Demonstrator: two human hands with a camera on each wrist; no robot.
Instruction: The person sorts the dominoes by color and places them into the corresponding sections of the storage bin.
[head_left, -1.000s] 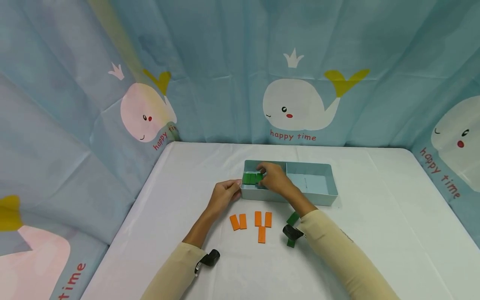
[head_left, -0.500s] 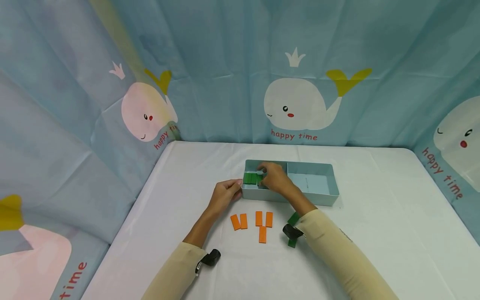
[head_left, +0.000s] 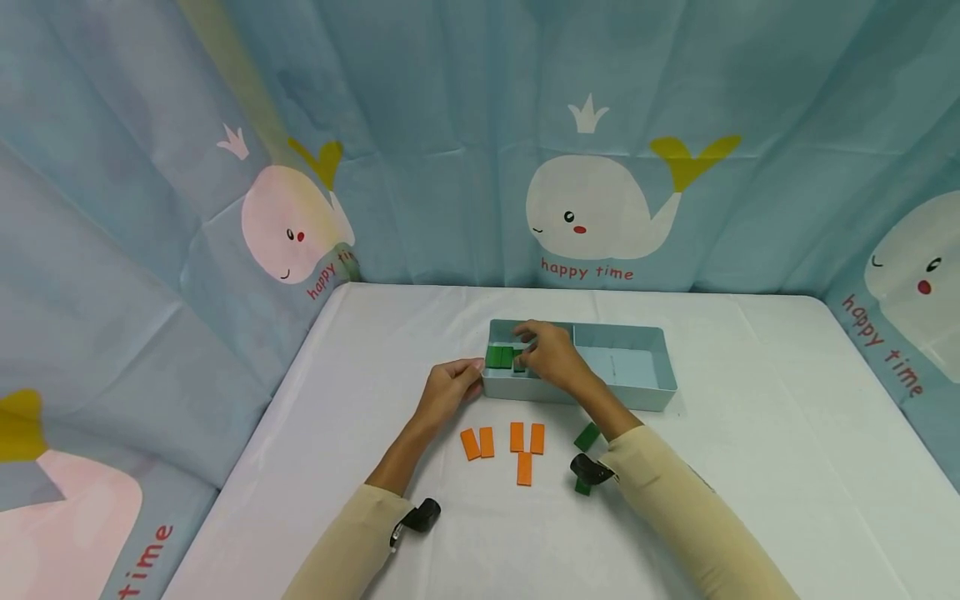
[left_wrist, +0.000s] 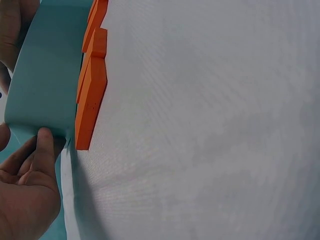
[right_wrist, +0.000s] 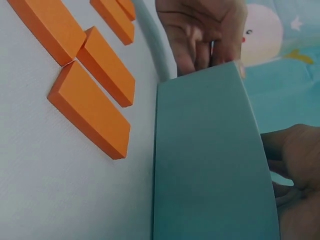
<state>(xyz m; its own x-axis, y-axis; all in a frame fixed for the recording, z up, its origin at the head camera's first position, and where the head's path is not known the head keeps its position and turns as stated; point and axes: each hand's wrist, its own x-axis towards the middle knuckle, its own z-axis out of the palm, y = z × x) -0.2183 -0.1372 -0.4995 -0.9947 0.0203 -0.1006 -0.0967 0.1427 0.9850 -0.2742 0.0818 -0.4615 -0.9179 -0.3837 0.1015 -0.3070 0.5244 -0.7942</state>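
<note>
A light blue two-compartment box [head_left: 600,398] stands on the white table. My left hand [head_left: 444,395] holds its left end near the front corner, the fingers against the end wall in the left wrist view. My right hand [head_left: 553,357] reaches into the left compartment and pinches a green block [head_left: 519,362], largely hidden by the fingers. Just left of that block, green blocks [head_left: 499,357] lie side by side in the compartment. In the right wrist view, the box wall [right_wrist: 210,150] hides the right hand's fingertips.
Several orange blocks [head_left: 524,468] lie on the table in front of the box. To their right, green blocks [head_left: 587,437] lie partly under the right wrist's camera [head_left: 591,469]. A whale-print curtain [head_left: 450,208] stands behind and left of the table.
The green block at my right fingertips now stands slightly apart from its row and looks tilted. My right wrist has shifted a little to the right. The left hand stays put.
</note>
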